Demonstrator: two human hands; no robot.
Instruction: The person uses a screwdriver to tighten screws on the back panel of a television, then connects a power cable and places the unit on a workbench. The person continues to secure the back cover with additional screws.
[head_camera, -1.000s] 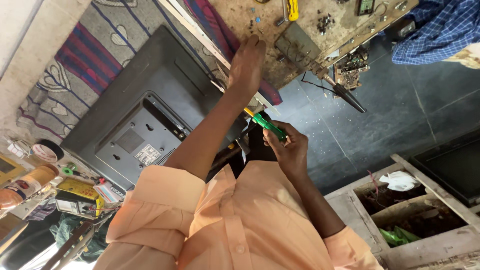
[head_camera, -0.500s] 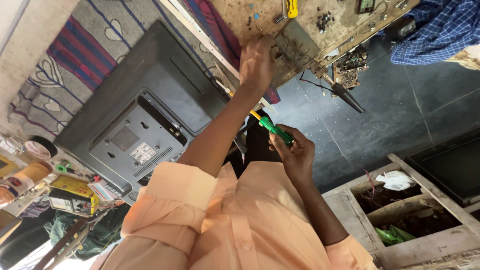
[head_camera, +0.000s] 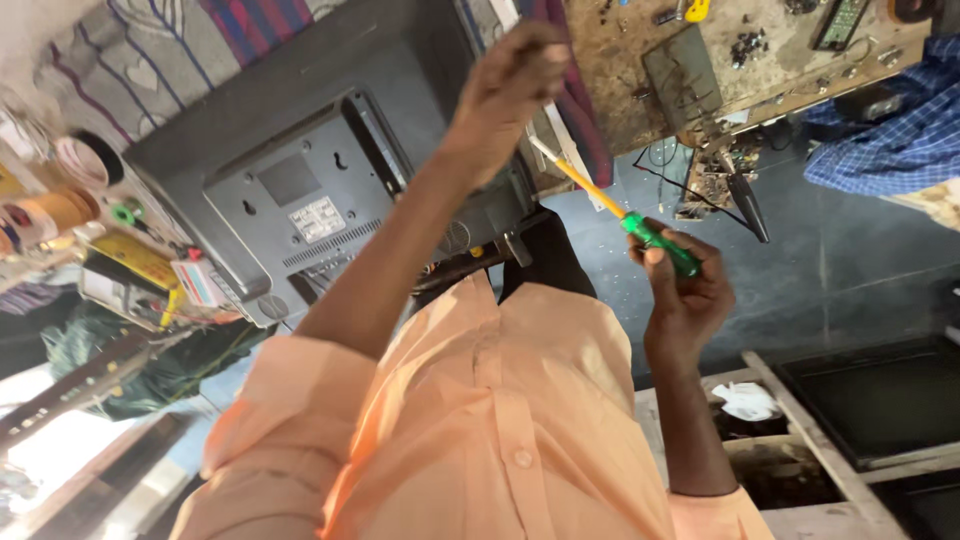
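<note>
Screwdriver (head_camera: 640, 228): light, rigid, green grip with yellow shaft, tip up at the TV (head_camera: 330, 190) back's edge. Best held by the green handle. Right hand (head_camera: 685, 290) is wrapped tight round that handle, forearm raised. Left hand (head_camera: 510, 95) reaches up, fingers curled at the TV edge by the tip; can't tell what it pinches.

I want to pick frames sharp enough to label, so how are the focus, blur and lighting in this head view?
Head view: the right hand and its green-handled screwdriver are fairly sharp; the left hand by the grey television back is slightly motion-blurred; daylight blows out the lower-left corner; the frame is strongly tilted, with wide-angle stretch at the edges.
</note>
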